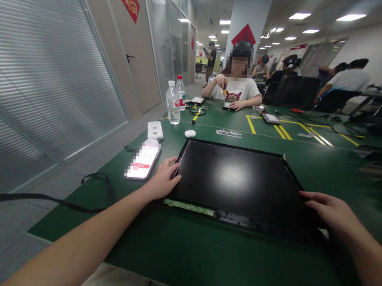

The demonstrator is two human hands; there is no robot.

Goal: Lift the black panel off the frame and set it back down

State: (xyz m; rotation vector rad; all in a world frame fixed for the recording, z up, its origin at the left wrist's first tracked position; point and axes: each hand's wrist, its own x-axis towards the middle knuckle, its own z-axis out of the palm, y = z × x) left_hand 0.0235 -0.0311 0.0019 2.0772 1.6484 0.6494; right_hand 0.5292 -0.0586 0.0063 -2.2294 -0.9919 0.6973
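Observation:
A large black display panel (234, 180) lies before me on the green table, its screen facing up and reflecting a bright spot of light. Along its near edge runs a strip of green circuit board (189, 207). My left hand (164, 180) grips the left edge, the thumb on top and the fingers along the frame. My right hand (331, 210) holds the right edge near the close corner; some of its fingers are hidden beneath the panel. Left of the panel rest a lit smartphone (144, 159) and a white power bank (155, 131). A white earbud case (190, 134) sits beyond the far left corner.
Two water bottles (173, 103) stand at the table's far left. Across the table (203, 251), a person (238, 87) works on a small device with a tool. Cables (333, 121) and a small flat device (270, 118) lie at the back right. A black strap (45, 201) crosses the left edge.

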